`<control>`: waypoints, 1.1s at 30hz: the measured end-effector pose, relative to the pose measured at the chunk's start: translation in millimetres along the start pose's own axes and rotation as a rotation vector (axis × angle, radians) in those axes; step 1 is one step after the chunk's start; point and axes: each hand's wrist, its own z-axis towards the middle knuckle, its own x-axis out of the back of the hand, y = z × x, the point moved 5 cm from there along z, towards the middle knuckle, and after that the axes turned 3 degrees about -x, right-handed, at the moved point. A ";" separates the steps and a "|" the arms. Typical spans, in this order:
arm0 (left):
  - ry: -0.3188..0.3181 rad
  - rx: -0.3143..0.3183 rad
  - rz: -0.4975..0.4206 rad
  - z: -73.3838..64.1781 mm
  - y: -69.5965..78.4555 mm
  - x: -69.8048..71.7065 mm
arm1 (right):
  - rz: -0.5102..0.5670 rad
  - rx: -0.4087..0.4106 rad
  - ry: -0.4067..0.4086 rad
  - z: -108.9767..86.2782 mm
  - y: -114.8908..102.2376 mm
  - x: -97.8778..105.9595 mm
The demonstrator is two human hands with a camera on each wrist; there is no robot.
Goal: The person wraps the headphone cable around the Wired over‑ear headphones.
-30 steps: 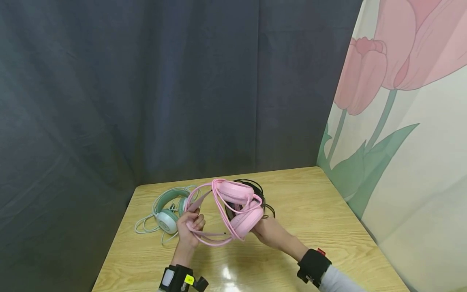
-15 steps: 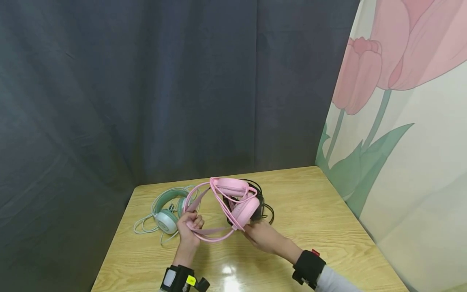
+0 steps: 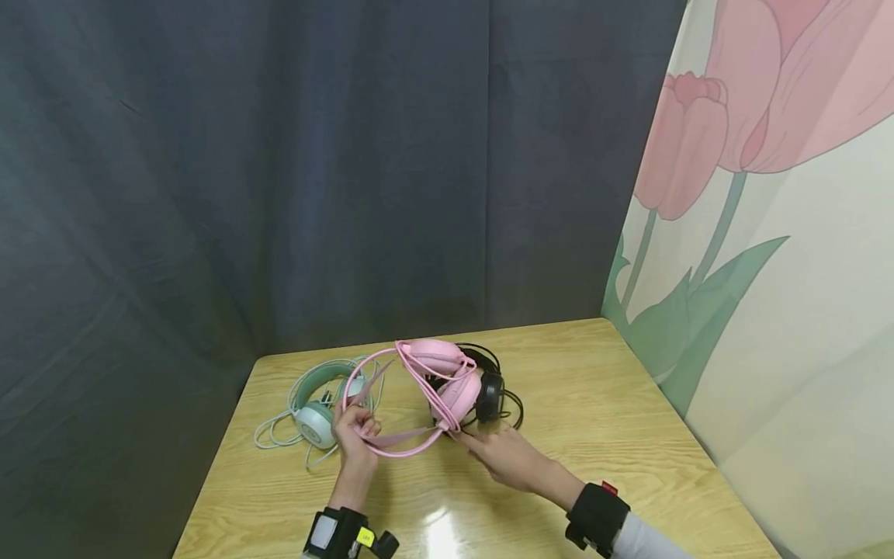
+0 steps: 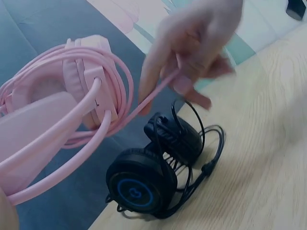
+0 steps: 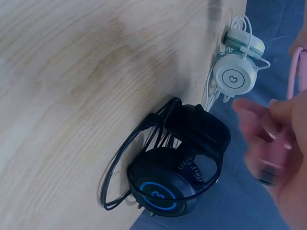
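Observation:
A pair of pink headphones point(image 3: 457, 396) is held up over the table, its cable wound round the earcups. My left hand point(image 3: 356, 433) grips the headband side. At the lower earcup, my right hand point(image 3: 506, 458) pinches the pink cable point(image 4: 160, 88), drawn taut from the coil in the left wrist view. A pink end with a dark tip pokes from the blurred right fingers point(image 5: 283, 139) in the right wrist view. Behind the pink pair, black headphones point(image 3: 491, 397) with a blue ring logo lie on the table, partly covered in the head view.
Mint-green and white headphones point(image 3: 316, 425) lie at the left of the wooden table point(image 3: 594, 404) with their white cable loosely looped. A black cable loop point(image 5: 112, 177) spreads beside the black headphones. A dark curtain point(image 3: 377, 171) stands behind, and a tulip-printed wall point(image 3: 803, 310) at right.
The pink headphones have shifted left with my left hand, uncovering more of the black pair. My right hand has moved slightly left and down from the earcup, holding the cable.

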 end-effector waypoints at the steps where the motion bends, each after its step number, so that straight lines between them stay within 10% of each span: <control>1: 0.009 -0.012 0.024 0.3 0.6 1.1 | 0.007 0.004 0.015 0.4 0.2 1.4; 13: 0.036 -0.038 0.171 1.0 5.8 8.1 | 0.143 0.046 0.144 13.2 -0.8 40.3; 23: -0.191 0.052 0.167 -4.0 -0.3 -7.0 | 0.109 0.086 0.334 27.9 -1.3 61.0; 33: -0.217 0.098 0.083 -1.4 -2.0 -6.0 | 0.080 0.099 0.449 29.1 -5.8 66.0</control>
